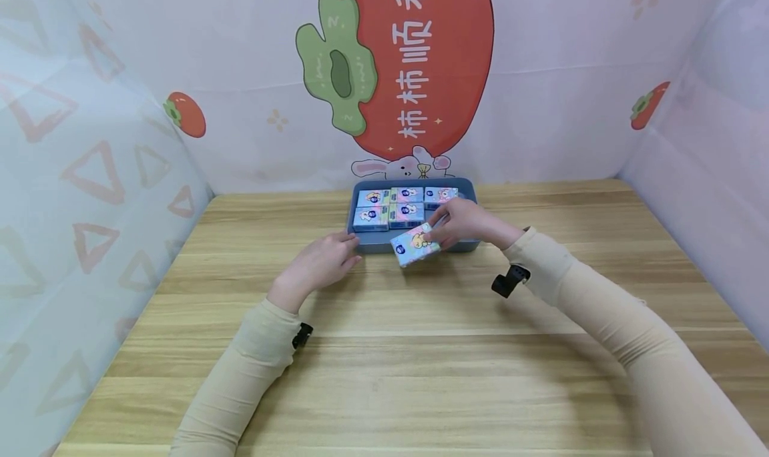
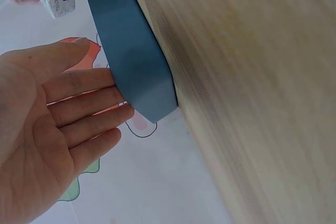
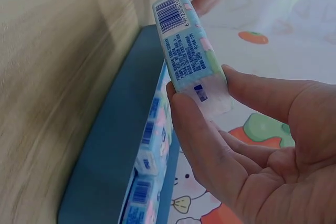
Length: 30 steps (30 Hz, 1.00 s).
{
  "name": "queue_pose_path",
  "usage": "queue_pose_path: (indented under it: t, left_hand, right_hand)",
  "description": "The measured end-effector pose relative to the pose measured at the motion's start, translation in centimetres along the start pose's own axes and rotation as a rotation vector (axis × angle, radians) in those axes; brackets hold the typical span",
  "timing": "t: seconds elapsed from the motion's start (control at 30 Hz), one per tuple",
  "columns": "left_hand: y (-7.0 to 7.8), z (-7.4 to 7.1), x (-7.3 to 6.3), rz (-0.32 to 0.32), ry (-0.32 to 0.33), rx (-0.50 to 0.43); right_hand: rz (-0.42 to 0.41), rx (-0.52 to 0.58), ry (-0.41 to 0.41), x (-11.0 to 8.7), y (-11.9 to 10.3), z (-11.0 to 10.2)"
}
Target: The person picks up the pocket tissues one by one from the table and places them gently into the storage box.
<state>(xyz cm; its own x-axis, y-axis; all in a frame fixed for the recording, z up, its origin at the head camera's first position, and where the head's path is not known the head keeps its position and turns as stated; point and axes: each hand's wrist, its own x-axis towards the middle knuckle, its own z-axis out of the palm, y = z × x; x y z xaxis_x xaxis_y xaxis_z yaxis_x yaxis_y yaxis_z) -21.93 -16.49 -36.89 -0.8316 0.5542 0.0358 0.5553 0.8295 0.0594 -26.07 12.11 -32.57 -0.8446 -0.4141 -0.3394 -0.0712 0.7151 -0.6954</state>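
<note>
Between the thumb and fingers of my right hand (image 1: 465,220) a small blue Vinda tissue pack (image 1: 414,245) is pinched at one end. It is tilted above the front edge of a blue-grey tray (image 1: 375,249). In the right wrist view the held pack (image 3: 189,45) turns its barcode side to the camera. My left hand (image 1: 321,260) is at the tray's front left corner, its fingers extended and seemingly touching the wall, as the left wrist view shows. Several tissue packs (image 1: 407,213) lie in two rows inside the tray, mostly toward its left side.
The tray stands on a wood-grain table (image 1: 384,377), near the back edge. Behind it hangs a white cloth backdrop (image 1: 252,57) with a large persimmon print, and printed cloth also covers both sides. A black strap (image 1: 510,281) hangs from the right wrist.
</note>
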Motion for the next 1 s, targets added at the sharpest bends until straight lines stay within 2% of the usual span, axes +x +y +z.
queue_pose_path:
  t: [0.73,1.0]
  left_hand:
    - [-0.1,0.0,0.0,-0.003,-0.004,-0.008]
    - [0.0,0.0,-0.1,-0.007,-0.008,-0.004]
  right_hand:
    - [0.061,0.074,0.058,0.8,2.3,-3.1]
    - [0.108,0.059,0.11,1.3,3.0,-4.0]
